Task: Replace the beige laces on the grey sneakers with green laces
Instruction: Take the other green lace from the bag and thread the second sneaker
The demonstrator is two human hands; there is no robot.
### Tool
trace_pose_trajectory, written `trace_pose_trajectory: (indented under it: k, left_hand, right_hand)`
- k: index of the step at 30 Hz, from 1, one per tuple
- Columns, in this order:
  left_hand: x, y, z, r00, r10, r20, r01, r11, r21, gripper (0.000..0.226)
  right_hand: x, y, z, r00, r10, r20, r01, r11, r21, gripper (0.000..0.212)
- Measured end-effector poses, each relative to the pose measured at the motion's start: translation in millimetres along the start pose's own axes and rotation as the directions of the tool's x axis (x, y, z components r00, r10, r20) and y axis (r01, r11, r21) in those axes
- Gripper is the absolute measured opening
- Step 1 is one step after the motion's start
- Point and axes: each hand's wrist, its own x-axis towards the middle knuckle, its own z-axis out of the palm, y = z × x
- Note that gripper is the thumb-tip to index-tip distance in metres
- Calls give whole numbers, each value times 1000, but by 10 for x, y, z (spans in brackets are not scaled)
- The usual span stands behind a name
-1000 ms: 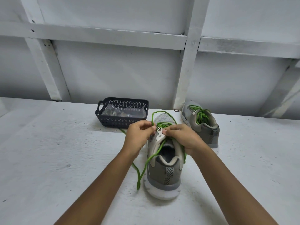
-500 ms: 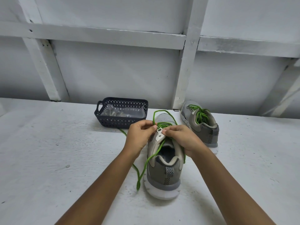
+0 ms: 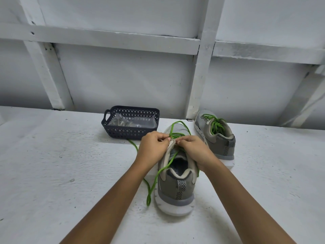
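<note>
A grey sneaker (image 3: 175, 187) stands in front of me, heel towards me, toe pointing away. A green lace (image 3: 158, 175) runs through its eyelets, loops above the toe and trails down its left side onto the table. My left hand (image 3: 154, 147) pinches the lace at the top of the tongue. My right hand (image 3: 193, 148) pinches the lace on the other side of the tongue, fingertips almost touching the left hand's. A second grey sneaker (image 3: 218, 138) with green laces stands behind to the right.
A dark blue perforated basket (image 3: 131, 132) sits behind the near sneaker, holding a clear plastic bag with beige laces inside. The white table (image 3: 52, 173) ends at a white panelled wall with beams.
Both hands stay at the tongue of the near sneaker and barely shift. The lace loop above the toe keeps its shape.
</note>
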Motion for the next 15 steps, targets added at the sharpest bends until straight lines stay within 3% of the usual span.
trace_pose_trajectory:
  k: [5, 12, 15]
  left_hand:
    - [-18, 29, -40, 996, 6, 86, -11, 998, 54, 19]
    - [-95, 54, -76, 968, 29, 250, -40, 998, 42, 24]
    - [-135, 30, -17, 968, 4, 253, -45, 987, 156, 42]
  right_hand:
    - [3, 17, 6, 998, -57, 10, 58, 969, -240, 20]
    - [84, 69, 41, 995, -94, -43, 75, 943, -323, 9]
    - [90, 90, 48, 988, -140, -66, 107, 926, -361, 26]
